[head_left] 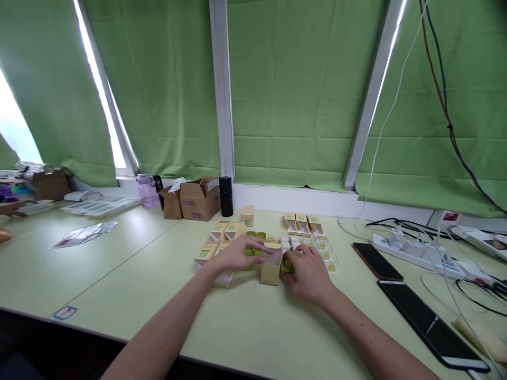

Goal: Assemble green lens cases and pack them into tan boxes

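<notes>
A small cream-coloured cardboard box (270, 274) stands upright on the table with its top open. My left hand (240, 254) is at its upper left, thumb and finger reaching onto the open top and lightly gripping it. To the right of the box, my right hand (309, 272) is closed around a small green jar (287, 266), partly hidden by the fingers. Behind the hands are several green jars (260, 235) and some white lids or cups (285, 243). Clear plastic pieces with yellow centres (329, 258) lie beyond my right hand.
Open small boxes stand at left (205, 254) and in a row behind (303, 224); one closed box (248, 215) is farther back. Cardboard cartons (200, 199) and a black bottle (226, 196) line the wall. Phones (430, 322) and a power strip (415, 253) with cables lie right. Silver packets (85, 234) lie left.
</notes>
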`<action>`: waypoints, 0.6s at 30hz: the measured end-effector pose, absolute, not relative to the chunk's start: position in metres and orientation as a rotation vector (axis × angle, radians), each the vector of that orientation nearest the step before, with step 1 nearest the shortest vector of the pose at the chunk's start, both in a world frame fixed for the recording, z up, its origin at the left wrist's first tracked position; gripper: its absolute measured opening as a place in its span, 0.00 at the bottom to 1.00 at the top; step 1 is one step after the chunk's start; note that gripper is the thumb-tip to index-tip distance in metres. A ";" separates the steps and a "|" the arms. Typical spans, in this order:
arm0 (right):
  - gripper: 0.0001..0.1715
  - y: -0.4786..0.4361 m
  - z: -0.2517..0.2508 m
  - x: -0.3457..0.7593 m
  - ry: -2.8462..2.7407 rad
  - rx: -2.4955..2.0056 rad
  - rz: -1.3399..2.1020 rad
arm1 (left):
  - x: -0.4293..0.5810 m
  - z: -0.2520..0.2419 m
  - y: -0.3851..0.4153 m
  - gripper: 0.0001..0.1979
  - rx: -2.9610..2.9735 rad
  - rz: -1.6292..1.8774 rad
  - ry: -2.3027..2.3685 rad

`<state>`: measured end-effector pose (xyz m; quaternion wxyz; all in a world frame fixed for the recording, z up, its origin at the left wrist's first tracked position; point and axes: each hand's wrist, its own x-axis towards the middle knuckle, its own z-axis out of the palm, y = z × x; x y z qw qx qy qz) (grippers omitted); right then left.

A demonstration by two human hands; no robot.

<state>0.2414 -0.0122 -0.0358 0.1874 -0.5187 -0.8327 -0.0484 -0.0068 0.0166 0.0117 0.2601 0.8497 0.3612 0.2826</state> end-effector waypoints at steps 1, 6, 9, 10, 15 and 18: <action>0.15 -0.012 -0.036 0.242 -2.342 -1.458 -0.136 | -0.004 0.010 0.016 0.12 2.293 0.785 1.003; 0.14 -0.013 -0.035 0.241 -2.351 -1.451 -0.124 | 0.006 -0.004 0.022 0.16 2.199 0.951 1.066; 0.15 -0.012 -0.034 0.241 -2.368 -1.463 -0.133 | 0.007 -0.014 0.030 0.17 2.121 0.971 1.081; 0.16 -0.012 -0.034 0.241 -2.372 -1.466 -0.138 | 0.007 -0.017 0.033 0.17 2.093 0.974 1.073; 0.16 -0.012 -0.033 0.243 -2.381 -1.466 -0.151 | 0.003 -0.024 0.040 0.17 1.944 1.012 0.958; 0.16 -0.013 -0.033 0.243 -2.385 -1.481 -0.158 | 0.002 -0.024 0.041 0.19 1.862 0.999 0.911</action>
